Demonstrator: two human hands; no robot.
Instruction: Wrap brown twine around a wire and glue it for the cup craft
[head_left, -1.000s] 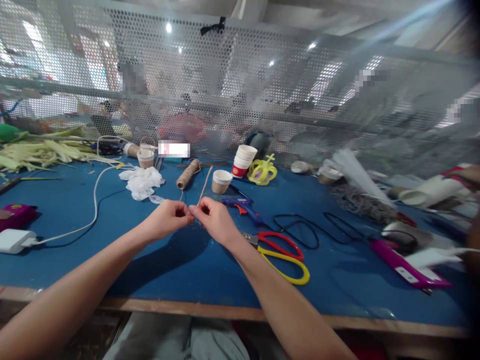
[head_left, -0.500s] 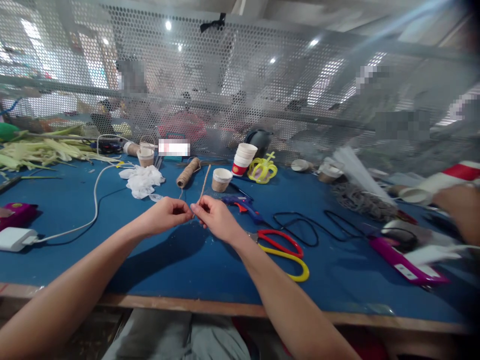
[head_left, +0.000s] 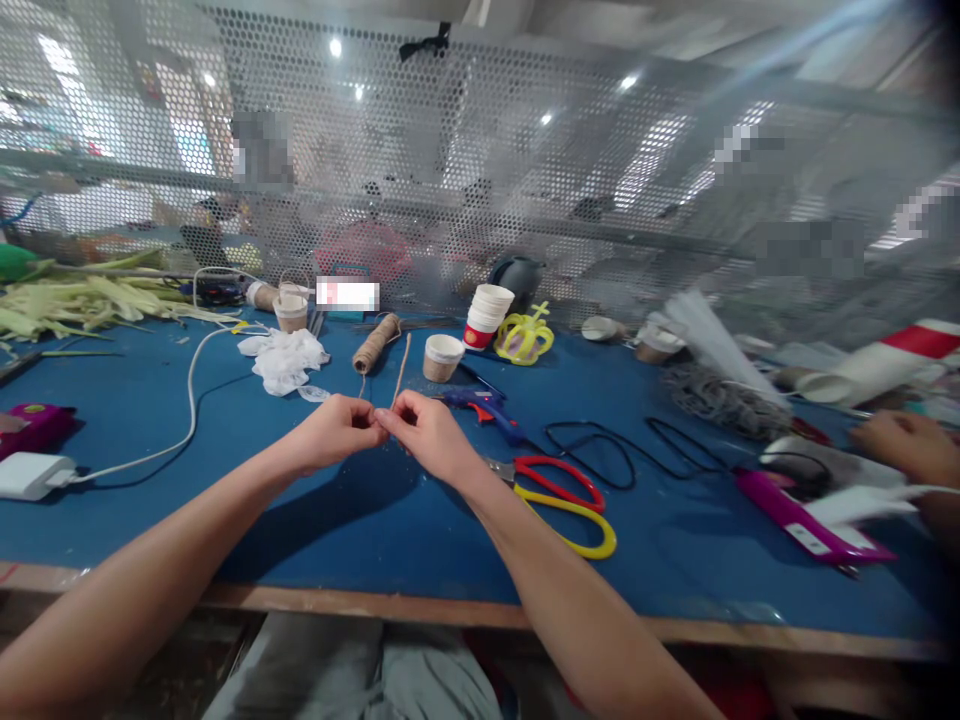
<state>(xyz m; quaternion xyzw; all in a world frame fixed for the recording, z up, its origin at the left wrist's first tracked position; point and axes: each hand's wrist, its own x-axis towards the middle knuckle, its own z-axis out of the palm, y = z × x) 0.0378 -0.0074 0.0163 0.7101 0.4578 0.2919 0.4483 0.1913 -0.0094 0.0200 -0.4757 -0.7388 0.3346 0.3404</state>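
My left hand (head_left: 341, 432) is closed in a pinch where a line of twine (head_left: 363, 386) comes down from the twine spool (head_left: 376, 345). Against its fingertips, my right hand (head_left: 429, 432) pinches a thin brown stick (head_left: 403, 368), whose upper end points up and slightly right. The stick looks like it has twine around it; its lower end is hidden by my fingers. A paper cup (head_left: 443, 358) with a brown band stands just beyond my right hand. Scissors (head_left: 566, 498) with red and yellow handles lie beside my right forearm, near a blue glue gun (head_left: 484, 405).
White crumpled material (head_left: 285, 360) lies left of the spool. Stacked cups (head_left: 487, 315) and a yellow crown-shaped piece (head_left: 525, 338) stand behind. Black cord (head_left: 592, 440) and a purple power strip (head_left: 806, 525) lie right. Another person's hand (head_left: 907, 445) is at far right.
The stick has shifted slightly left and lower with my right fingers, and my fingertips are closer together. The other person's hand at far right has moved lower and a little left.
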